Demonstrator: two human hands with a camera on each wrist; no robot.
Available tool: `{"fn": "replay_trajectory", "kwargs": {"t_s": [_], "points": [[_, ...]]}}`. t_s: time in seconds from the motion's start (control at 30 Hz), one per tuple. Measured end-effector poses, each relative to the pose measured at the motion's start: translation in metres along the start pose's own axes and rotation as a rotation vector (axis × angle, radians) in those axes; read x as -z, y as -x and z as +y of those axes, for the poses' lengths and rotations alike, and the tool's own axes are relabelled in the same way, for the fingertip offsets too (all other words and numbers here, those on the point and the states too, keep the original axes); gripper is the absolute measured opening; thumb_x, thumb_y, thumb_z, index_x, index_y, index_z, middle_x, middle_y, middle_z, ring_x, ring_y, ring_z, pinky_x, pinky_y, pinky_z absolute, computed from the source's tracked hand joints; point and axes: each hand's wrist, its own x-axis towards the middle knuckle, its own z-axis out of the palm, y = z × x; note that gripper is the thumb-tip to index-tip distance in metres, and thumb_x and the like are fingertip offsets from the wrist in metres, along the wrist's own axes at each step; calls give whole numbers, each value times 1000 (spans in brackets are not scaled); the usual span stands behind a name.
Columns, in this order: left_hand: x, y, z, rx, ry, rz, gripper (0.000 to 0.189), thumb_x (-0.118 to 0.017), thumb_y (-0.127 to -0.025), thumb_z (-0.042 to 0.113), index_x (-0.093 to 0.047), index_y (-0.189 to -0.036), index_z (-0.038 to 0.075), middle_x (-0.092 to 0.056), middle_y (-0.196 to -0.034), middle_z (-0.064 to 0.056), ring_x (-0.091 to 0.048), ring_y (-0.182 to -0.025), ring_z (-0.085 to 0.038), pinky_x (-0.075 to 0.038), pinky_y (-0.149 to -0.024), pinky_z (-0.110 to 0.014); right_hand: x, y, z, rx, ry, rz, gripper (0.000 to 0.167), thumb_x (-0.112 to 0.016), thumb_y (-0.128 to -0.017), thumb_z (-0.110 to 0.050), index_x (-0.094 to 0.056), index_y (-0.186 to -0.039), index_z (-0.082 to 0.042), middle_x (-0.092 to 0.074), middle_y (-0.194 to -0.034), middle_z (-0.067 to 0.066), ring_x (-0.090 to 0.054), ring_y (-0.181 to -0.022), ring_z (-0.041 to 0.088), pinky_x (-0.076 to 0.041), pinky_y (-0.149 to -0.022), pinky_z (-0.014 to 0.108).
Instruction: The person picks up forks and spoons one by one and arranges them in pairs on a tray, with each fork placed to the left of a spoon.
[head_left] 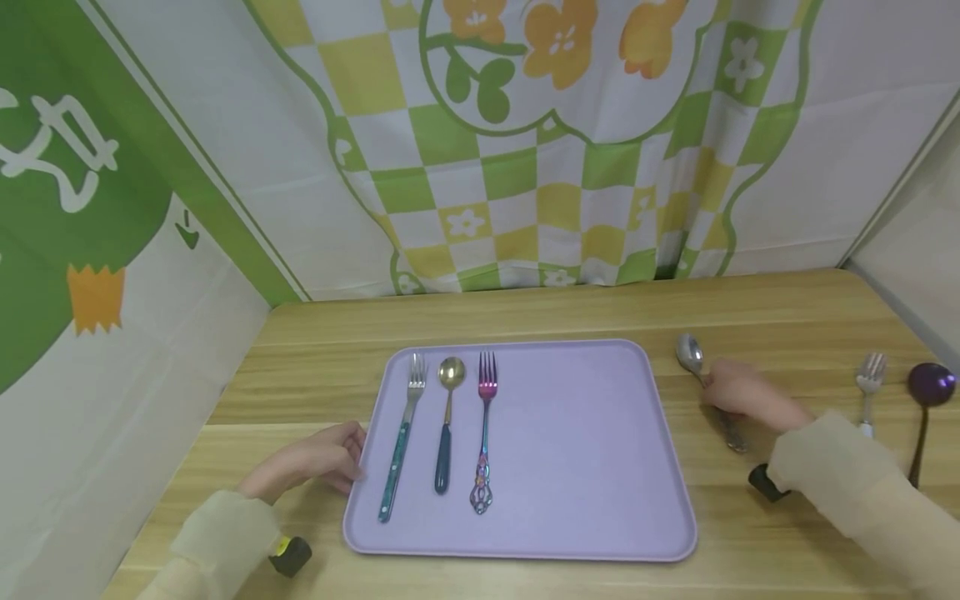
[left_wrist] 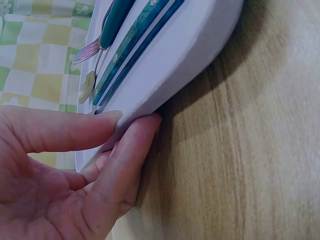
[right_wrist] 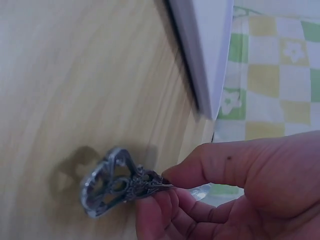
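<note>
Right of the lilac tray, the right hand pinches a silver spoon by its handle; likely light and stiff, its smooth metal may slip, so the openwork end should grip better; the left hand pinches the tray's edge beside 3 utensils.

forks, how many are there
3: teal-handled fork and purple fork on the tray, third fork on the table, partly behind the right sleeve. More could be hidden there.

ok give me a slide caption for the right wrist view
Right hand pinches a spoon by its openwork handle, tray beyond.
</note>
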Motion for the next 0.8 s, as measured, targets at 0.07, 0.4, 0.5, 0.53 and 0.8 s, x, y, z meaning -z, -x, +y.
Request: {"fn": "replay_trajectory", "kwargs": {"t_s": [0.07,0.4,0.5,0.53,0.8], "points": [[0,0,0,0,0,0,37,-57,-66,-4,-40,-99,-9,-49,-82,-15,-57,-69,-22,-58,-64,-37,-1,1,-4,15,-3,9,29,-51,-71,-5,-34,-51,-18,-37,-47,-6,-37,-42,7,-33,-39,18],[-2,0,0,17,6,26,37,-56,-65,-6,-40,-98,-10,-49,-81,-15,-57,-67,-23,-58,-63,-38,0,5,-31,49,-64,-22,28,-47,-69,0,-33,-52,-17,-34,-47,-7,-34,-42,7,-30,-41,16],[-2,-1,-1,13,11,27,37,-57,-65,-5,-40,-98,-9,-48,-81,-15,-57,-67,-23,-58,-62,-38,-3,6,-40,55,-75,-22,19,-49,-70,0,-43,-56,-11,-40,-50,-4,-36,-45,8,-33,-42,17],[-2,-1,-1,9,13,25,37,-57,-65,-5,-40,-97,-9,-48,-80,-15,-57,-67,-23,-58,-62,-38,-4,6,-43,56,-80,-22,14,-51,-70,0,-47,-59,-7,-42,-52,-2,-37,-46,9,-34,-43,18],[-1,-1,-2,2,13,23,37,-57,-65,-5,-40,-97,-9,-48,-81,-15,-58,-66,-22,-58,-62,-37,-15,3,-71,114,-64,11,5,-54,-71,-1,-56,-72,4,-50,-61,4,-44,-53,12,-38,-45,20]]}}
